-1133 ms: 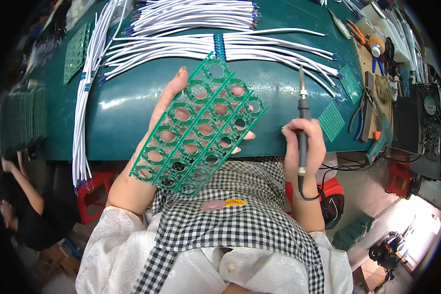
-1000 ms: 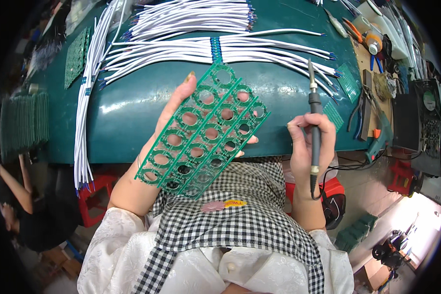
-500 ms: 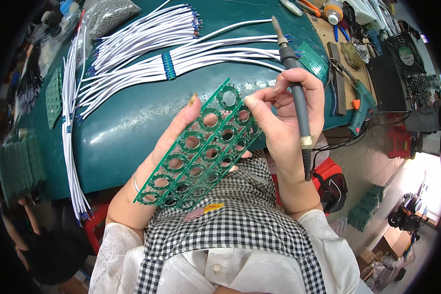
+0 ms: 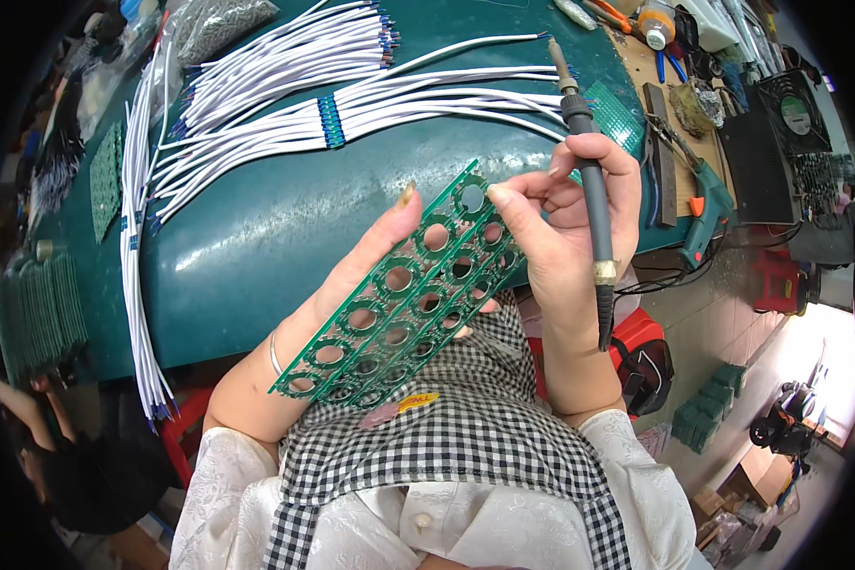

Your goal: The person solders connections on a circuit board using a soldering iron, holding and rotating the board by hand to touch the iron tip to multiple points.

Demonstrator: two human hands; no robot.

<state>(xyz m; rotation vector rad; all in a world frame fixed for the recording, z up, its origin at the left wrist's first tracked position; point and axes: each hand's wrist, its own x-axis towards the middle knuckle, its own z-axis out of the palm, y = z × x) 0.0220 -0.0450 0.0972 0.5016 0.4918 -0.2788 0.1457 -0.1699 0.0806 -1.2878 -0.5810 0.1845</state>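
My left hand (image 4: 356,271) grips a green circuit board panel (image 4: 412,296) from below and along its left edge, thumb raised near the far end. The panel has rows of ring-shaped boards with round holes and is tilted in front of my apron. In my right hand (image 4: 553,237) a dark grey soldering iron (image 4: 594,204) is held, tip pointing away and up, clear of the panel. The thumb and index finger of that hand pinch at the panel's far right corner; whether a small piece is between them cannot be made out.
White cables (image 4: 247,142) tied with a blue-green band lie across the green table (image 4: 256,285), more cables (image 4: 275,81) behind. Another cable bundle (image 4: 135,304) runs down the left. A green gun-shaped tool (image 4: 711,204) lies at right; stacked boards (image 4: 43,309) and another person (image 4: 95,465) are at left.
The panel and both hands have shifted slightly to the right together, along with the soldering iron. The grips look the same.
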